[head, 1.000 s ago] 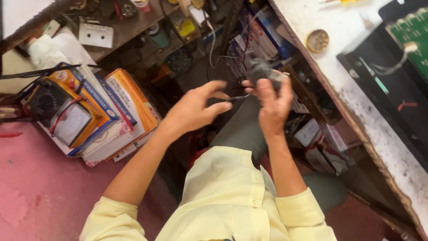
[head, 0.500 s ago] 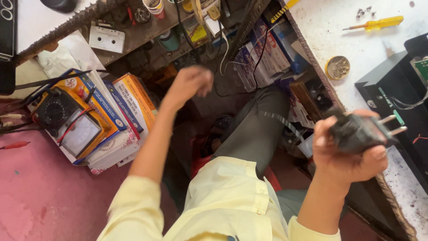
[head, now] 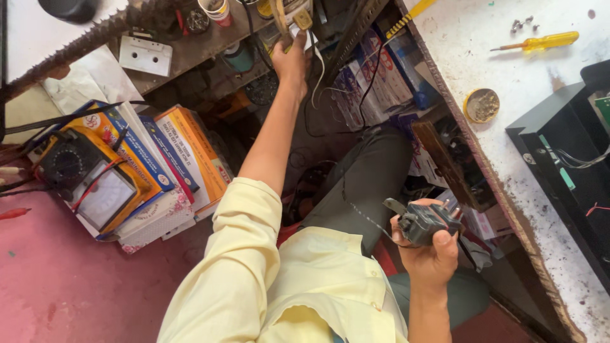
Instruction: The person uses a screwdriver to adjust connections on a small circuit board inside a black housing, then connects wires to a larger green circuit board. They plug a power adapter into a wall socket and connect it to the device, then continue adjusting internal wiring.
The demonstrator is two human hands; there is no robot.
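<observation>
Reaching left hand [head: 291,60] onto the shelf [head: 190,54], fingers closing on a yellow tool [head: 279,19] | right hand [head: 429,251] clamped round black adapter [head: 422,222] below worktop [head: 508,76] | risk: adapter's dangling wire snagging my knee.

Left arm stretched full length up and away from body, pale yellow sleeve bunched near elbow, forearm bare. Left hand [head: 291,63] at far reach, fingers closed around something. Right arm bent, elbow tucked near torso, forearm raised. Right hand [head: 427,244] palm up, fingers curled in firm grasp.
</observation>
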